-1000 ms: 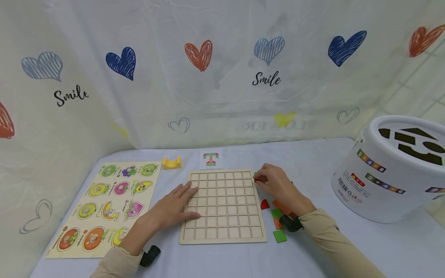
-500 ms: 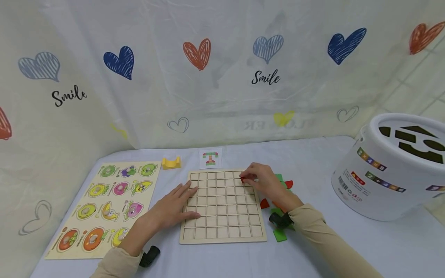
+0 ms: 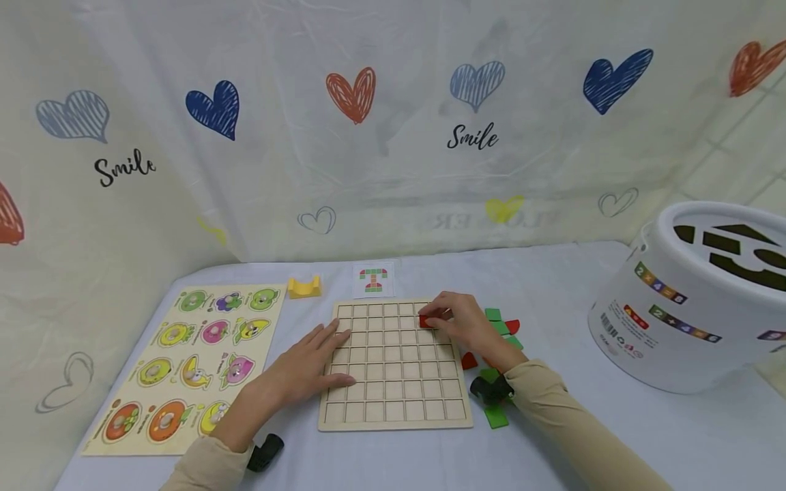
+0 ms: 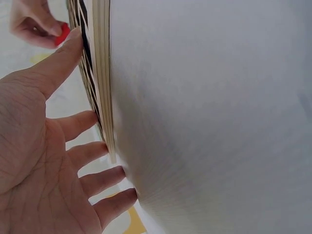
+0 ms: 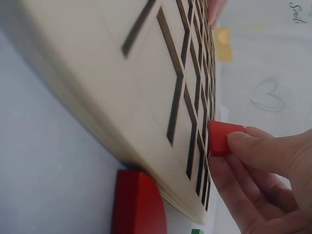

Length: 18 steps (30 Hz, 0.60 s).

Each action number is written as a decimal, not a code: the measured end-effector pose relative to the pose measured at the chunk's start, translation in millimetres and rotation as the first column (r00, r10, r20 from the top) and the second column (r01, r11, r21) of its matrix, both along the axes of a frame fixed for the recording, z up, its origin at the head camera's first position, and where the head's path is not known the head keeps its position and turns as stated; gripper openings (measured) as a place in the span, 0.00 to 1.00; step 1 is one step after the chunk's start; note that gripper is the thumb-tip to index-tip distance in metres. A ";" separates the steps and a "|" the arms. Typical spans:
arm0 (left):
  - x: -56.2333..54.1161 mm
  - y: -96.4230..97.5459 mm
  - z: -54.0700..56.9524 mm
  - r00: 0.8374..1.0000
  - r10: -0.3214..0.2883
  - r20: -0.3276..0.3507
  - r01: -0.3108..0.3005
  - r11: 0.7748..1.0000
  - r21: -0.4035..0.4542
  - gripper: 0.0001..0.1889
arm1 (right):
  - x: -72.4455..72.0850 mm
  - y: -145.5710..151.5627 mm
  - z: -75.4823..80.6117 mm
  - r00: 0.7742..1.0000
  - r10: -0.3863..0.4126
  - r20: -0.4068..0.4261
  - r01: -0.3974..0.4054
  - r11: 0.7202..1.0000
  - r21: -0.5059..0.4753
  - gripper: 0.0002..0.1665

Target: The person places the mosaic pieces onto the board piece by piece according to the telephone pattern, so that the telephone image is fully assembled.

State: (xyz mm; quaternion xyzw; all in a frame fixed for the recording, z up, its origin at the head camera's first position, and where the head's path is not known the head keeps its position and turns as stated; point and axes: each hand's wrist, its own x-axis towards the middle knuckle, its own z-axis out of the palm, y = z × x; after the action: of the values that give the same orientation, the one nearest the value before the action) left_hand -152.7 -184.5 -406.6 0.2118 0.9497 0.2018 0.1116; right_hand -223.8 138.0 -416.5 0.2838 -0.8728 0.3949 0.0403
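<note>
Red piece (image 5: 219,138) — pale, gridded board (image 3: 393,372)

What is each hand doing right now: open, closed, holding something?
Left hand: open, touching the pale wooden grid board.
Right hand: closed, pinching a small red block between thumb and fingers.

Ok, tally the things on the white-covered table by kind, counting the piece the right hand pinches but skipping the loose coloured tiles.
Boards: 2 (square pale wooden grid board, rectangular cream picture board)
Tubs: 1 (round white tub with cut-out lid)
Blocks: 1 (yellow notched block)
Cards: 1 (white card with coloured T)
Held pieces: 1 (small red piece, right hand)
Total: 6
</note>
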 end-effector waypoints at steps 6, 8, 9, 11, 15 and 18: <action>0.0 -0.6 -0.4 1.000 0.007 0.017 -0.007 1.000 -0.008 0.45 | -1.3 -3.9 -2.2 1.000 -0.004 0.014 0.004 1.000 0.017 0.11; 0.8 -0.1 0.7 1.000 0.008 0.023 -0.007 1.000 -0.006 0.46 | -0.9 -5.3 -1.7 1.000 -0.007 0.012 0.006 1.000 0.030 0.12; 0.9 0.0 1.1 1.000 0.007 0.025 -0.007 1.000 -0.006 0.46 | -0.9 -6.1 -1.3 1.000 -0.007 0.013 0.007 0.999 0.038 0.12; 1.0 0.3 1.6 1.000 0.006 0.029 -0.006 1.000 -0.004 0.46 | -1.1 -7.7 -0.3 1.000 -0.010 0.012 0.009 0.998 0.058 0.12; -0.7 0.5 0.6 1.000 0.006 0.028 -0.006 1.000 -0.004 0.45 | -1.1 -9.9 1.5 1.000 -0.020 0.011 0.019 0.995 0.098 0.11; -1.9 0.5 -2.0 1.000 0.010 0.026 -0.010 1.000 -0.018 0.46 | -1.2 -10.6 2.4 1.000 -0.021 0.005 0.020 0.993 0.117 0.11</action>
State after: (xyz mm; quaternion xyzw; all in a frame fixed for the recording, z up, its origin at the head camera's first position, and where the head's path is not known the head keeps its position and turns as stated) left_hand -154.6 -184.0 -408.6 0.2034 0.9510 0.1965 0.1251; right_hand -225.0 127.5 -414.0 0.2756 -0.8974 0.3437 0.0251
